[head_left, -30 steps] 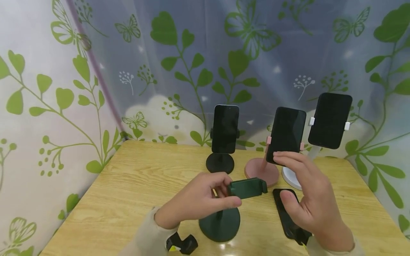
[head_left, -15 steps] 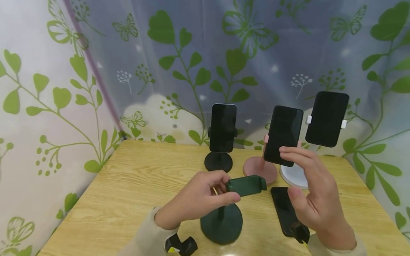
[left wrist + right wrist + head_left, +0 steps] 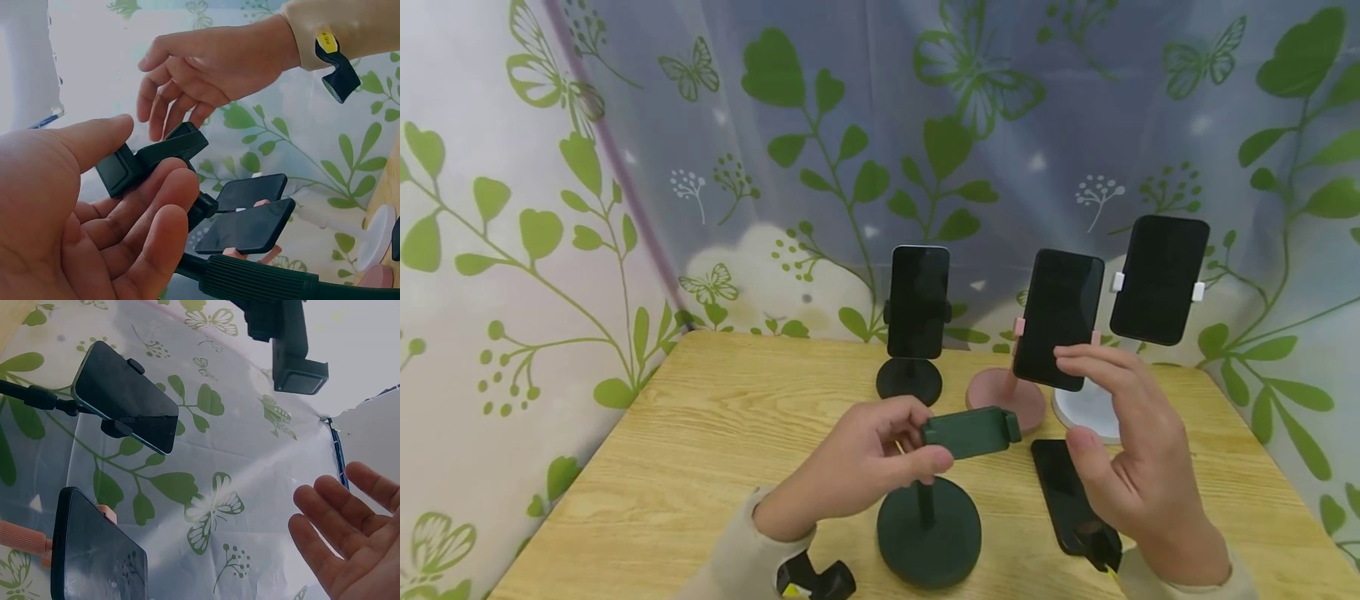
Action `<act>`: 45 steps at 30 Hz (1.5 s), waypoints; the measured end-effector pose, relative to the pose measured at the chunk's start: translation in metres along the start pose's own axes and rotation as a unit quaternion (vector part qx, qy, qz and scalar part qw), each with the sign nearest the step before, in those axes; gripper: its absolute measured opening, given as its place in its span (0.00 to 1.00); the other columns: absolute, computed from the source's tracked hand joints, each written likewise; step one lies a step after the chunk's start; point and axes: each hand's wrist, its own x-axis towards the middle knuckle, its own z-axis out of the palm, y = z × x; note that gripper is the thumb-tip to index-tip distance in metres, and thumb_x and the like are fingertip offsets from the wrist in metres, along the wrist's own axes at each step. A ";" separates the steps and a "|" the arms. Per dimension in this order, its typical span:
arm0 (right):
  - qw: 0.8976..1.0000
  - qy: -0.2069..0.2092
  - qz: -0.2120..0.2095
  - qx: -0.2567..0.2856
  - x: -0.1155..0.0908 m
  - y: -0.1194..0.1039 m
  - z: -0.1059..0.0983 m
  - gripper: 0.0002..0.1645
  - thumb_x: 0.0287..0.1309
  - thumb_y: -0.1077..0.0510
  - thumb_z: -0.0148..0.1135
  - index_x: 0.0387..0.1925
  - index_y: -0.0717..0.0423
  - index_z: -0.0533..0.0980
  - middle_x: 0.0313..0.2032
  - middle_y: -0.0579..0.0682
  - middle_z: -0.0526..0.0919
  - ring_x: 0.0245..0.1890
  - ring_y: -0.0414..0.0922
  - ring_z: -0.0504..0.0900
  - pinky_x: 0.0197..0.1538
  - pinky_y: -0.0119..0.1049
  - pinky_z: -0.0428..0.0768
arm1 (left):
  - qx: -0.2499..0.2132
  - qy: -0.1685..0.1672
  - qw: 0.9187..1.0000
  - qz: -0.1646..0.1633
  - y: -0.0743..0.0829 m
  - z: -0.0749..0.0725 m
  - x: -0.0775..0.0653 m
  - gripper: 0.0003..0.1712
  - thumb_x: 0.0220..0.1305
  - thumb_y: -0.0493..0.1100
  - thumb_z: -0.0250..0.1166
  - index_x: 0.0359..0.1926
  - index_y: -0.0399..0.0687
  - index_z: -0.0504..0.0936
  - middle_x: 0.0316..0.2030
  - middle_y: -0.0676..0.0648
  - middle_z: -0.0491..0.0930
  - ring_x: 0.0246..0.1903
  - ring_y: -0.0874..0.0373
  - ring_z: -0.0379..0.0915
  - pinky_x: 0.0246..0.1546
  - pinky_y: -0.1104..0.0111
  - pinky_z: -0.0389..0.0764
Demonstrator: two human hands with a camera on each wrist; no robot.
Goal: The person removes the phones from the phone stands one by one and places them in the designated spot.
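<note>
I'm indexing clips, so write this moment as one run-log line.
left hand: holds green phone holder | right hand: empty | loose phone: flat on table

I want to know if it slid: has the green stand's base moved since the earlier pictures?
Yes. In the head view, the green base has shifted rightward relative to the black stand's base, nearer the phone lying flat.

Dark green phone stand point(image 3: 927, 505), held at clamp point(image 3: 967, 433), round base point(image 3: 931, 546) seemingly tilted.
</note>
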 end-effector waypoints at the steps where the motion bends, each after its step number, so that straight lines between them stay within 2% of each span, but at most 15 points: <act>1: 1.000 -0.001 0.001 -0.001 0.000 0.000 0.000 0.30 0.75 0.47 0.53 0.49 0.76 0.76 0.50 0.67 0.81 0.61 0.39 0.76 0.68 0.31 0.68 | -0.003 0.005 1.000 0.005 0.000 0.000 0.000 0.08 0.72 0.45 0.68 0.45 0.47 0.81 0.31 0.51 0.85 0.30 0.43 0.83 0.28 0.67 0.80; 6: 1.000 -0.003 0.008 -0.005 -0.002 0.001 -0.003 0.28 0.73 0.50 0.54 0.50 0.76 0.76 0.51 0.66 0.81 0.61 0.39 0.76 0.68 0.31 0.68 | -0.018 0.048 0.997 0.049 0.003 0.002 0.001 0.06 0.74 0.43 0.65 0.45 0.46 0.81 0.32 0.48 0.85 0.30 0.47 0.82 0.30 0.63 0.84; 9: 1.000 -0.005 0.013 -0.011 -0.003 0.001 -0.005 0.27 0.73 0.50 0.54 0.50 0.76 0.76 0.51 0.66 0.81 0.62 0.38 0.76 0.69 0.31 0.68 | -0.043 0.076 0.994 0.067 0.005 0.001 0.001 0.09 0.73 0.43 0.66 0.47 0.42 0.80 0.32 0.43 0.85 0.31 0.47 0.82 0.31 0.62 0.85; 13: 1.000 -0.008 0.018 -0.015 -0.003 0.003 -0.006 0.28 0.73 0.50 0.54 0.51 0.76 0.76 0.51 0.66 0.81 0.62 0.38 0.75 0.69 0.31 0.67 | -0.084 0.099 0.990 0.057 0.006 -0.005 0.001 0.18 0.72 0.48 0.68 0.49 0.37 0.78 0.34 0.40 0.86 0.32 0.52 0.84 0.32 0.61 0.85; 17: 1.000 -0.010 0.019 -0.019 -0.004 0.005 -0.006 0.29 0.74 0.48 0.54 0.51 0.75 0.76 0.50 0.67 0.80 0.62 0.38 0.75 0.70 0.32 0.66 | -0.105 0.120 0.987 0.036 0.004 -0.011 0.001 0.22 0.70 0.50 0.70 0.50 0.35 0.77 0.37 0.43 0.86 0.36 0.57 0.86 0.34 0.62 0.86; 21: 0.999 -0.011 0.022 -0.026 -0.004 0.006 -0.006 0.31 0.75 0.46 0.53 0.52 0.75 0.76 0.50 0.68 0.80 0.62 0.37 0.75 0.71 0.33 0.65 | -0.099 0.147 0.984 0.034 0.005 -0.020 0.002 0.19 0.72 0.48 0.68 0.50 0.35 0.77 0.37 0.44 0.86 0.36 0.56 0.86 0.34 0.63 0.85; 26: 0.999 -0.011 0.018 -0.025 -0.003 0.008 -0.004 0.33 0.76 0.44 0.53 0.51 0.75 0.77 0.48 0.68 0.80 0.61 0.37 0.75 0.72 0.35 0.65 | -0.079 0.206 0.975 0.030 0.005 -0.042 0.005 0.15 0.76 0.45 0.63 0.51 0.36 0.77 0.36 0.44 0.86 0.35 0.54 0.85 0.35 0.65 0.85; 32: 0.999 -0.015 0.017 -0.023 -0.003 0.011 -0.003 0.31 0.75 0.46 0.52 0.51 0.75 0.77 0.48 0.68 0.80 0.60 0.37 0.76 0.74 0.37 0.64 | -0.055 0.279 0.959 0.001 -0.007 -0.066 0.011 0.14 0.78 0.45 0.61 0.50 0.36 0.78 0.36 0.47 0.87 0.36 0.56 0.84 0.38 0.66 0.85; 35: 1.000 -0.013 0.013 -0.023 -0.002 0.011 -0.002 0.31 0.75 0.46 0.52 0.51 0.75 0.77 0.47 0.68 0.80 0.59 0.38 0.76 0.74 0.38 0.64 | -0.068 0.312 0.948 -0.016 -0.019 -0.077 0.014 0.17 0.76 0.49 0.63 0.51 0.37 0.78 0.37 0.50 0.87 0.37 0.57 0.84 0.40 0.66 0.85; 39: 1.000 -0.015 0.011 -0.025 -0.001 0.011 -0.002 0.31 0.76 0.45 0.51 0.50 0.75 0.77 0.47 0.68 0.80 0.58 0.39 0.76 0.75 0.39 0.63 | -0.136 0.352 0.926 -0.027 -0.040 -0.092 0.018 0.20 0.76 0.52 0.63 0.54 0.39 0.79 0.38 0.51 0.87 0.41 0.59 0.84 0.42 0.69 0.85; 43: 0.999 -0.018 0.009 -0.025 -0.001 0.011 -0.002 0.31 0.76 0.45 0.51 0.50 0.75 0.77 0.47 0.68 0.80 0.58 0.40 0.77 0.74 0.38 0.64 | -0.204 0.386 0.899 -0.024 -0.057 -0.102 0.019 0.17 0.77 0.51 0.60 0.53 0.42 0.80 0.37 0.52 0.86 0.42 0.60 0.83 0.43 0.71 0.84; 45: 1.000 -0.018 0.007 -0.024 -0.001 0.011 -0.001 0.31 0.76 0.45 0.51 0.50 0.75 0.77 0.47 0.68 0.80 0.57 0.41 0.77 0.74 0.37 0.65 | -0.220 0.401 0.889 -0.016 -0.064 -0.105 0.021 0.14 0.77 0.50 0.59 0.50 0.45 0.81 0.36 0.52 0.85 0.41 0.60 0.82 0.42 0.72 0.83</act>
